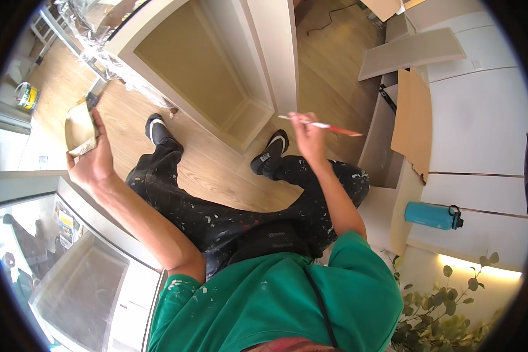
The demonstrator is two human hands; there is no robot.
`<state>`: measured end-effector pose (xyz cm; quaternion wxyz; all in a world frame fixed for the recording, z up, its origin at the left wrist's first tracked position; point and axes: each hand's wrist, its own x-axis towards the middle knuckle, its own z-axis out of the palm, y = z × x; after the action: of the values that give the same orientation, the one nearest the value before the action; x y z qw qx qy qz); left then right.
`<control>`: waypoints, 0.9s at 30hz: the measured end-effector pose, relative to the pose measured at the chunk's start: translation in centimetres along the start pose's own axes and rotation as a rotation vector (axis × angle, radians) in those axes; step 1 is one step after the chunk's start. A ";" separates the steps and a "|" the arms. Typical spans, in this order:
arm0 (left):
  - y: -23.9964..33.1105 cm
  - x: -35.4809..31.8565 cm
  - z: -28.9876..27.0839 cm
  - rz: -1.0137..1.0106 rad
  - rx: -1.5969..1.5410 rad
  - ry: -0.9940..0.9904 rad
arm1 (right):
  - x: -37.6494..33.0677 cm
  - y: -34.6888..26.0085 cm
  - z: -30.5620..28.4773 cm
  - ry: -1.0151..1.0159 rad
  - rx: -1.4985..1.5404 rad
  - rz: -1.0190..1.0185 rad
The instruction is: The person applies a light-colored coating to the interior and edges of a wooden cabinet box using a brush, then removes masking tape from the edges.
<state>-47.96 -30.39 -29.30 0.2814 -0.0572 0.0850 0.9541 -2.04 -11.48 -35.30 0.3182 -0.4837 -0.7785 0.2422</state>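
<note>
My left hand (94, 155) is raised at the left, its fingers wrapped round a small open-topped paint container (81, 130) with pale, smeared walls. In my right hand (308, 138) a slim paintbrush (337, 129) is pinched, its red handle end pointing right. The pale tip of the brush points left, by the front edge of a cream cabinet frame (278, 53). Whether the tip touches the frame, I cannot tell. The cabinet's deep recess (199, 70) opens between my hands and beyond my feet.
A loose pale panel (413, 54) and a brown cardboard sheet (413, 123) lean over an open drawer at right. A teal bottle (428, 215) lies near leafy stems (446, 299). At far left stand a paint bucket (26, 95) and a metal ladder (70, 41) beside plastic sheeting.
</note>
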 end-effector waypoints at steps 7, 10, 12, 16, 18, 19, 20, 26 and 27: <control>-8.7 -10.5 9.0 -0.062 0.183 -0.069 | -0.3 -9.7 -11.4 0.226 0.746 0.012; -13.5 -15.0 9.7 -0.462 0.149 -0.099 | -1.8 -13.1 -13.5 0.178 0.849 -0.075; -16.3 -16.5 9.1 -0.772 0.200 -0.108 | -2.2 -14.2 -13.9 0.118 0.811 -0.136; -20.2 -17.3 8.0 -1.117 0.374 -0.148 | -2.5 -15.3 -14.1 0.038 0.642 -0.111; -20.9 -17.5 7.4 -1.163 0.419 -0.186 | -2.3 -14.5 -13.8 -0.012 0.618 -0.062; -21.1 -17.6 7.2 -1.191 0.439 -0.203 | -2.5 -14.5 -13.6 -0.003 0.626 -0.046; -21.2 -17.6 7.2 -1.195 0.454 -0.205 | -2.4 -14.4 -13.2 0.000 0.595 -0.035; -20.6 -17.5 5.8 -1.224 0.421 -0.202 | -2.5 -13.9 -10.2 -0.049 0.538 -0.007; -20.6 -17.2 5.6 -1.218 0.419 -0.212 | -2.2 -13.3 -10.1 -0.063 0.539 -0.004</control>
<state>-22.70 -21.29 -23.77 0.7837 0.0556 0.1933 0.5876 -1.87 -18.32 -19.92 0.4118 -0.3722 -0.6963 0.4551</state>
